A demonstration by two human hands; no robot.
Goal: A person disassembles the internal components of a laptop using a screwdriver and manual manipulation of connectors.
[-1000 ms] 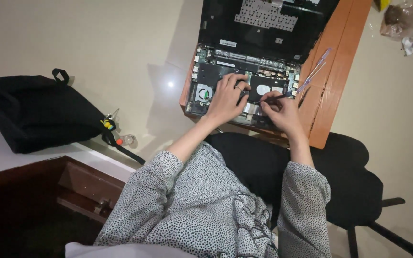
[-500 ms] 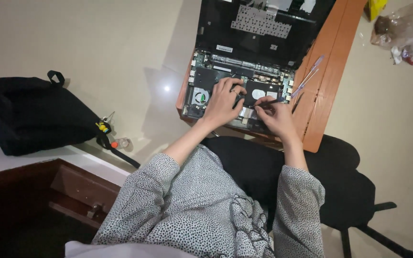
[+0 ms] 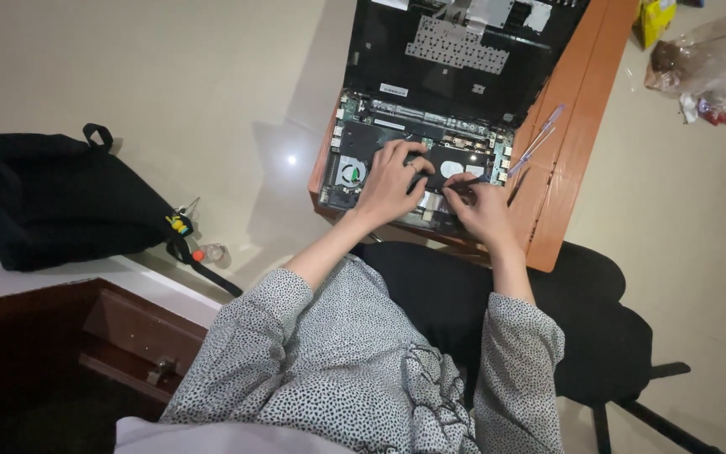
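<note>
An opened laptop (image 3: 430, 92) lies with its circuit boards and fan (image 3: 350, 172) exposed, on an orange wooden board (image 3: 573, 160). My left hand (image 3: 392, 178) rests flat on a black part in the middle of the laptop's insides, fingers spread, gripping nothing. My right hand (image 3: 482, 210) is just to its right, over the lower edge of the insides. It pinches a thin dark tool (image 3: 466, 182) whose tip points left toward my left hand.
Two clear-handled screwdrivers (image 3: 538, 141) lie on the board right of the laptop. The board sits on a black swivel chair (image 3: 607, 336). A black bag (image 3: 52, 197) lies at left, dark wooden furniture (image 3: 86, 336) lower left, a plastic bag of scraps (image 3: 691, 63) upper right.
My right hand has shifted left with the tool, closer to my left hand. My left hand stays on the black part. The view has drifted slightly.
</note>
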